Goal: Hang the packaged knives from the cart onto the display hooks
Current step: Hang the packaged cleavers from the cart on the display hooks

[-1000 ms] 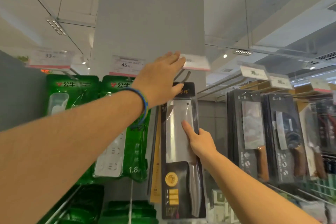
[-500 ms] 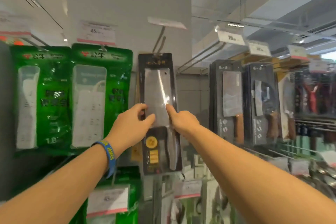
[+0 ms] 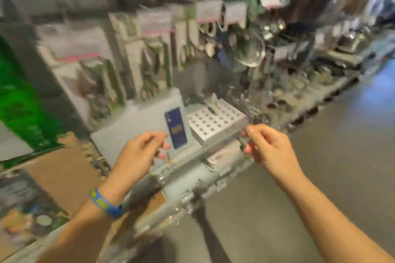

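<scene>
The view is heavily blurred and points down at the lower shelves. My left hand, with a blue wristband, hangs in the air in front of a white plastic box with a blue label; its fingers are loosely curled and hold nothing. My right hand is level with it on the right, fingers also loosely curled and empty, near a perforated metal rack. The hanging cleaver package and its hook are out of view. A grey metal frame, perhaps the cart, lies just below my hands.
Blurred packaged utensils hang on hooks across the back. Green packages are at the left. Brown cardboard and colourful packages lie at the lower left. Grey aisle floor stretches to the right.
Both hands have let go of the hung cleaver package and dropped to waist height. The camera has swung down from the top hooks to the lower shelves.
</scene>
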`<action>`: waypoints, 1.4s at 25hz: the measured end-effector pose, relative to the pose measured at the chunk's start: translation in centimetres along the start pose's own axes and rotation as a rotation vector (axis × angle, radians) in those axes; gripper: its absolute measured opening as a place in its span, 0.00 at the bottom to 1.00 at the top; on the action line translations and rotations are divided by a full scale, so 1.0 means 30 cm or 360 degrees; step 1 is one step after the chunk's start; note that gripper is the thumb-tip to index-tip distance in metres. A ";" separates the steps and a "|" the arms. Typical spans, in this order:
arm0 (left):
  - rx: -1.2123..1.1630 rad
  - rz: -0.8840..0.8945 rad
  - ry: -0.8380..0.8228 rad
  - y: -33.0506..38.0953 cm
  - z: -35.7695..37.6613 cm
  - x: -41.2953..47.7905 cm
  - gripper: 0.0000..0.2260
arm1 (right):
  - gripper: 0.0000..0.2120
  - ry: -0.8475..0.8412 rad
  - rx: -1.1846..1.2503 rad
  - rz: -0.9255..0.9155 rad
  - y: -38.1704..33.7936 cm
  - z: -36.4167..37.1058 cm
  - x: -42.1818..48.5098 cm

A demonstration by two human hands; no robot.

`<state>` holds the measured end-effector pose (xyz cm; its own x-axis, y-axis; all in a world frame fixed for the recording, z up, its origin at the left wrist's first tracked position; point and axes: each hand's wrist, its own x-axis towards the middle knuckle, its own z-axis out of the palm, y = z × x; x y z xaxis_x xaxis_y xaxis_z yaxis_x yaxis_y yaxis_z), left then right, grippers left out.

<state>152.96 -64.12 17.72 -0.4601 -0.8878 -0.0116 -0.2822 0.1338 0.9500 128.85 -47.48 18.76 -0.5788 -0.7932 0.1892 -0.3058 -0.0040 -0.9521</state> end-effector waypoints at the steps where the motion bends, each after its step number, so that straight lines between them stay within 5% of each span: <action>1: -0.0004 -0.0119 -0.0074 -0.078 0.111 -0.043 0.08 | 0.14 0.0117 0.0015 0.0187 0.124 -0.095 -0.089; 9: -0.0090 -0.0678 -0.0726 -0.243 0.923 -0.142 0.07 | 0.14 0.0777 0.0325 0.1214 0.718 -0.602 -0.623; 20: 0.0369 -0.0820 -0.1432 -0.299 1.607 -0.027 0.13 | 0.12 0.1435 0.0450 0.1664 0.994 -1.042 -0.932; 29: 0.0764 -0.0428 -0.2038 -0.098 2.473 0.256 0.11 | 0.11 0.2074 0.0522 0.1781 1.038 -1.372 -0.806; 35: 0.0949 -0.0096 -0.2479 0.059 2.939 0.120 0.11 | 0.11 0.2597 0.0737 0.1699 1.006 -1.497 -0.824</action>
<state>76.59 -28.26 -8.16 -0.6758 0.3118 -0.6679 -0.4208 0.5807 0.6969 99.97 -0.63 -3.87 -0.4572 0.6135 -0.6440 0.5897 -0.3329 -0.7358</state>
